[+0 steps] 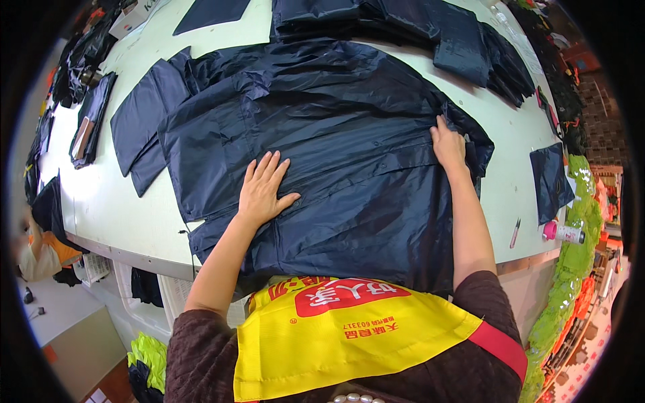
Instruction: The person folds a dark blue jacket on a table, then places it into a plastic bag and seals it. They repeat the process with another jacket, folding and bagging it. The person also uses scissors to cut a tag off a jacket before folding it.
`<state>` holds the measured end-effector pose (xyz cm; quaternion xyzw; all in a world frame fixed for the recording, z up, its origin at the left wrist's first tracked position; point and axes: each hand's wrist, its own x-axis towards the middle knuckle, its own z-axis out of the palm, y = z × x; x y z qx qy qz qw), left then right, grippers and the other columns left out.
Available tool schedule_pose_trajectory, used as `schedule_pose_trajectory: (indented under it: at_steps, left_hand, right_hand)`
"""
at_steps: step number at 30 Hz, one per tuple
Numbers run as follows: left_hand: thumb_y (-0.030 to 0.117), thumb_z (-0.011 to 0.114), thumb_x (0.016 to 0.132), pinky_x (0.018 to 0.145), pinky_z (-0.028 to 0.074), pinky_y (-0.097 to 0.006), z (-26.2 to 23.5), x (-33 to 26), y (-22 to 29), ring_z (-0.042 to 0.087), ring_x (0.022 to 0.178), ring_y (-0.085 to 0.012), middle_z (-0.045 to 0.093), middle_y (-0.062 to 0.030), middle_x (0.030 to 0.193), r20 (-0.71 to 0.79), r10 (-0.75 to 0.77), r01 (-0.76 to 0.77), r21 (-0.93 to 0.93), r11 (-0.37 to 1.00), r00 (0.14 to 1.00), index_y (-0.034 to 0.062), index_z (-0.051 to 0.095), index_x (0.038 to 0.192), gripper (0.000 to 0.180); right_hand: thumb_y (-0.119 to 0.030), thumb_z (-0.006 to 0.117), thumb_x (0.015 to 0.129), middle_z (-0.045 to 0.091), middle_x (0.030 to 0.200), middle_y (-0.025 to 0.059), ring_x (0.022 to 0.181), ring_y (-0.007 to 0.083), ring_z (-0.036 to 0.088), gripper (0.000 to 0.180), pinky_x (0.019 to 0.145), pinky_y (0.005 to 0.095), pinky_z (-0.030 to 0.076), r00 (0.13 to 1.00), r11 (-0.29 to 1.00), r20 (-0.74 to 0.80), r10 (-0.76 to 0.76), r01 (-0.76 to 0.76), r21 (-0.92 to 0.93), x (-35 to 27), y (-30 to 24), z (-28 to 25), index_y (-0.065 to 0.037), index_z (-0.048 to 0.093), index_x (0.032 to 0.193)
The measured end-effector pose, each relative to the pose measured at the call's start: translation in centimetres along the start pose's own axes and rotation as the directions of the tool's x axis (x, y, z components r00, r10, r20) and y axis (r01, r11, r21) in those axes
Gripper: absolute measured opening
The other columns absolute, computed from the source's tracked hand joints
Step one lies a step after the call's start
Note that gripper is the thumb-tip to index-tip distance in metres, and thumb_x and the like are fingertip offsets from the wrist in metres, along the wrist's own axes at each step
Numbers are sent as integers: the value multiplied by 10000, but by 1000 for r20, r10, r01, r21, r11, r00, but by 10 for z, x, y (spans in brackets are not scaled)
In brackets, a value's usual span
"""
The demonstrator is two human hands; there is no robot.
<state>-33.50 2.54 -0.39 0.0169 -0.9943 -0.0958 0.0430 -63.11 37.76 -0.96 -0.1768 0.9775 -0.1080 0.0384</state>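
A dark navy raincoat-like jacket (336, 161) lies spread on the white table, with a row of snaps along its front placket. My left hand (263, 191) rests flat on the fabric left of the middle, its fingers spread. At the right end of the garment, by what looks like its collar or hood, my right hand (449, 144) has its fingers curled on the cloth and seems to pinch it. The jacket's near edge hangs over the table edge against my yellow apron (349, 336).
Folded dark garments (463, 47) are piled along the far side. A smaller dark piece (551, 181) lies at the right, near a pen-like tool (515, 234) and a pink-capped bottle (563, 232). Another folded stack (93, 121) sits at the left. Bright green cloth (578, 221) lines the right side.
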Motion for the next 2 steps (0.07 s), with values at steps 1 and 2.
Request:
schedule_pose_trajectory:
  at_steps: [1, 2]
  left_hand:
    - [558, 600, 777, 1110, 190, -451, 1, 1, -1, 310, 1351, -274, 387, -132, 1427, -9, 10, -10, -2, 1000, 1000, 106, 453, 1345, 741]
    - [558, 600, 777, 1110, 190, -451, 1, 5, 2, 310, 1351, -274, 387, -132, 1427, -11, 29, -29, -4, 1000, 1000, 106, 453, 1345, 741]
  right_hand:
    - [-412, 505, 908, 415, 1409, 160, 1141, 267, 564, 563, 1052, 455, 289, 996, 971, 35, 78, -84, 223, 13, 16, 7, -90, 423, 1362]
    - [-453, 502, 904, 415, 1396, 193, 1154, 323, 550, 603, 1094, 515, 204, 997, 892, -74, 6, 28, 450, 25, 53, 25, -154, 363, 1409]
